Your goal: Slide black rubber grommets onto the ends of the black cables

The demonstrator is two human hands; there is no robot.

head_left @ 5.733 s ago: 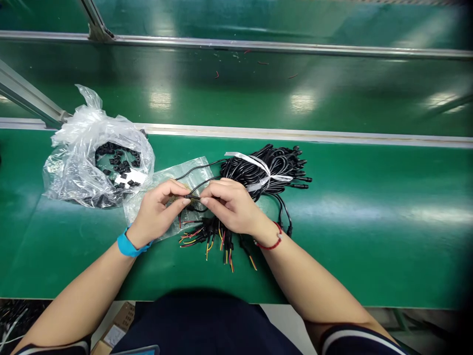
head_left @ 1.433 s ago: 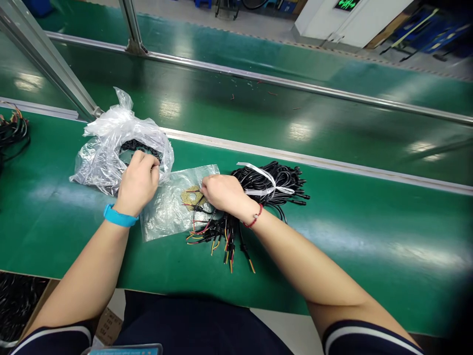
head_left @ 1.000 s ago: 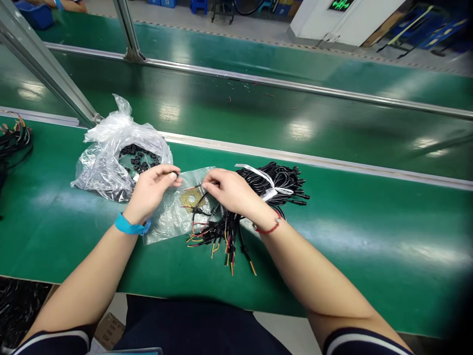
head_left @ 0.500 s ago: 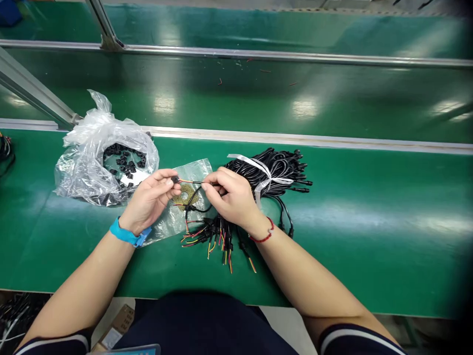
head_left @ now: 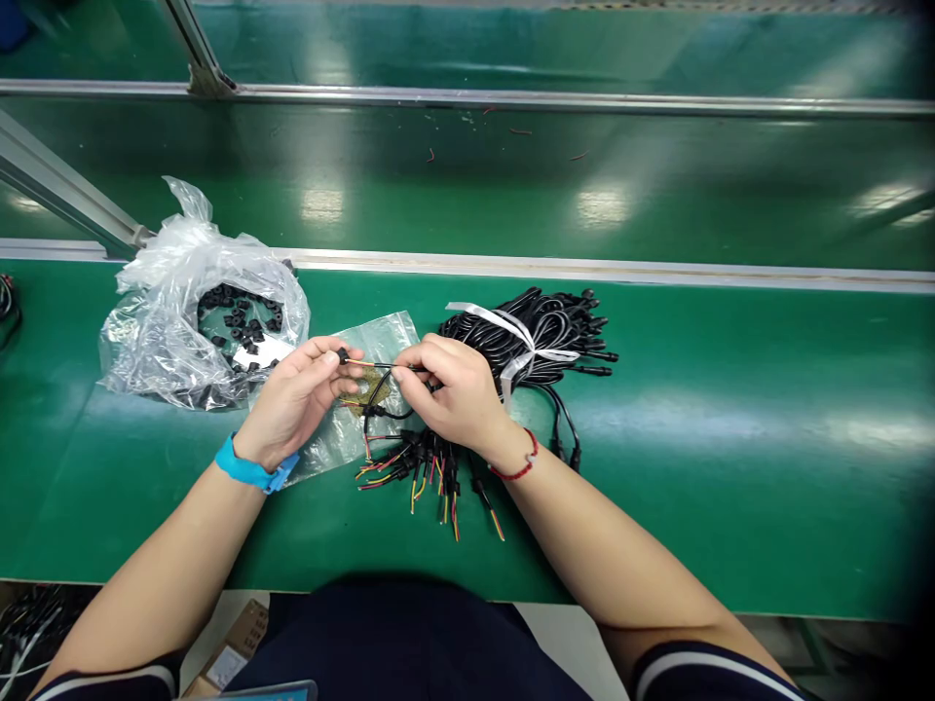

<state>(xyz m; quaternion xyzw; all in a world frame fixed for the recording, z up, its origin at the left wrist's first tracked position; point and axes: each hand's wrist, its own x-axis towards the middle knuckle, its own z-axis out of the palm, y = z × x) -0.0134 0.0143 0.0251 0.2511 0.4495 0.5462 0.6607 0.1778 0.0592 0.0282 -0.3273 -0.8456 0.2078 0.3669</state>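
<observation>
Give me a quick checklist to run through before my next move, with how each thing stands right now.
1. Left hand pinching the small black part: ok.
2. Right hand holding the black cable near its wires: ok.
3. Wires fully seated in that part: cannot tell; too small to see.
4. White tie around the cable bundle: ok.
5. Loose wire ends lined up: not ok; they fan out.
6. Bag open, more black parts visible: ok.

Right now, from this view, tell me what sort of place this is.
Probably a factory or workshop bench: a long green worktop bears a tied bundle of black cables and a clear plastic bag of small black parts.
</observation>
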